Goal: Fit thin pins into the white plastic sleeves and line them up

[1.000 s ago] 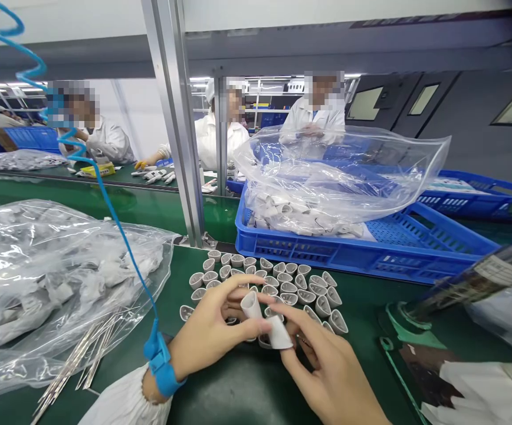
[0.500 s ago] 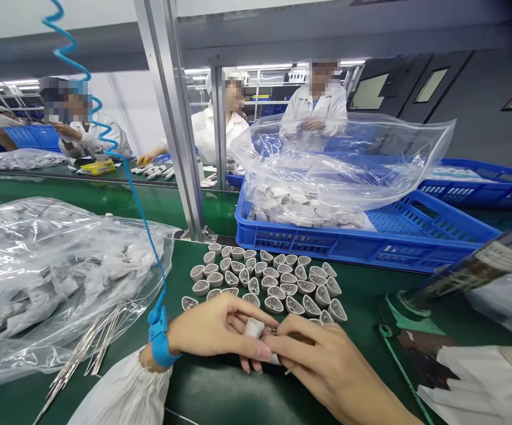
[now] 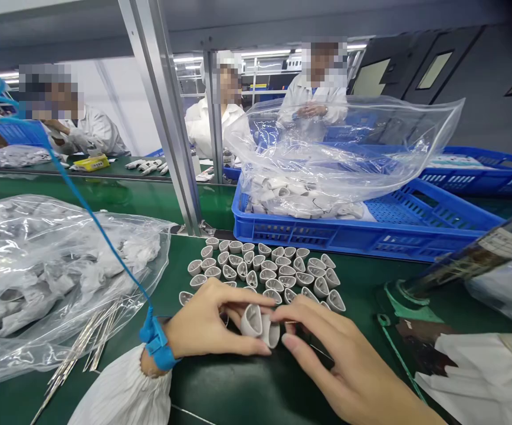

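My left hand (image 3: 214,321) is closed around two small light-grey plastic caps, hollow and teardrop-shaped. One cap (image 3: 251,320) shows its open mouth between thumb and fingers; the other cap (image 3: 271,332) sits against its right side. Beside them is my right hand (image 3: 327,348), thumb and forefinger spread apart. Its forefinger tip lies at the right cap's edge; whether it touches is unclear. Just beyond both hands, several rows of similar caps (image 3: 267,275) stand on the green work surface (image 3: 233,389), mouths up.
A blue wrist strap (image 3: 156,341) with a cord is on my left wrist. Left lie a clear bag of parts (image 3: 61,271) and thin metal rods (image 3: 76,348). A blue crate (image 3: 309,233) stands behind the caps. A green-based fixture (image 3: 409,307) is at right. Co-workers sit opposite.
My right hand has drawn slightly away and its fingers have opened. The caps in my left hand have turned, so their hollow mouths now show. The view has shifted a little.
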`<state>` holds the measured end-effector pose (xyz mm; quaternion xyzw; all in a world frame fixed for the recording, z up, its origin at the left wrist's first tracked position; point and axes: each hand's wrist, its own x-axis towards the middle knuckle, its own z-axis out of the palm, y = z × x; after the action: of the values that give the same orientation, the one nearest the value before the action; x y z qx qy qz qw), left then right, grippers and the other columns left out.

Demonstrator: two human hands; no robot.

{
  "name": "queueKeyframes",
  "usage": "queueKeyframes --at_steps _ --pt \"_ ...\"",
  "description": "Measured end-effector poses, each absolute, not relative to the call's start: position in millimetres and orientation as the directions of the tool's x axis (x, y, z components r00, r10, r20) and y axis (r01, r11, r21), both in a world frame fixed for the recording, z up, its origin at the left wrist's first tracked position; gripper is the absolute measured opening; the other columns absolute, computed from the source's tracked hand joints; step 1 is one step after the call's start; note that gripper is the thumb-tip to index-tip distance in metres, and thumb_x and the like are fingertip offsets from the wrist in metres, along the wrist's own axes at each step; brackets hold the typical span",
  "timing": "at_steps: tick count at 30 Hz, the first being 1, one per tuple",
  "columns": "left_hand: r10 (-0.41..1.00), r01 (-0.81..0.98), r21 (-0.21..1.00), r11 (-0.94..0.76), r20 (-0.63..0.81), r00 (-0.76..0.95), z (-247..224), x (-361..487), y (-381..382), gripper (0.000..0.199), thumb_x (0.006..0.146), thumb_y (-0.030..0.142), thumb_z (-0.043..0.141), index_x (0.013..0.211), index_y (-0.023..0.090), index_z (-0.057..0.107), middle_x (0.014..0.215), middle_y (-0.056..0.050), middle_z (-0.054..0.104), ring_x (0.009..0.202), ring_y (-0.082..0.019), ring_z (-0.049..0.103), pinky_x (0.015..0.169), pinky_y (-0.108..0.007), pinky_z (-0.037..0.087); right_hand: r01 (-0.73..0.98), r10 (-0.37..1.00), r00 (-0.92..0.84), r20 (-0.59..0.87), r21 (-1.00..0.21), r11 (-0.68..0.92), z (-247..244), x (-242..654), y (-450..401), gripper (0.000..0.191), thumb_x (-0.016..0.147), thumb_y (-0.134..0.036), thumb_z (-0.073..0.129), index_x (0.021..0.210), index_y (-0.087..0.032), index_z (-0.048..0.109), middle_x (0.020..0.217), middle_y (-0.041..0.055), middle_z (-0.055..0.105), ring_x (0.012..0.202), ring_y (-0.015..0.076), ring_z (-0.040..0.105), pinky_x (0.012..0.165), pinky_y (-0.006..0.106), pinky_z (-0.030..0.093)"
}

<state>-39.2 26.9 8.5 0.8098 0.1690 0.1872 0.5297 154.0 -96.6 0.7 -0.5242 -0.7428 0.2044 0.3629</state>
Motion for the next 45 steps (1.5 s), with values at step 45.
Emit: queueKeyframes --at_steps 45 --pt "0.450 -0.039 0.675 -0.737 0.533 0.717 1.1 -32.4 12.3 0.040 0.071 0.022 0.086 0.109 0.021 0.073 0.091 -0.002 0.080 0.069 -0.015 0.075 0.066 -0.018 0.060 0.711 0.872 -0.083 0.483 -0.585 0.391 -7.0 148.5 -93.5 0.030 0.097 -0.013 0.039 0.069 -0.018 0.031 0.061 -0.0051 0.035 0.054 0.0081 0.033 0.053 0.024 0.023"
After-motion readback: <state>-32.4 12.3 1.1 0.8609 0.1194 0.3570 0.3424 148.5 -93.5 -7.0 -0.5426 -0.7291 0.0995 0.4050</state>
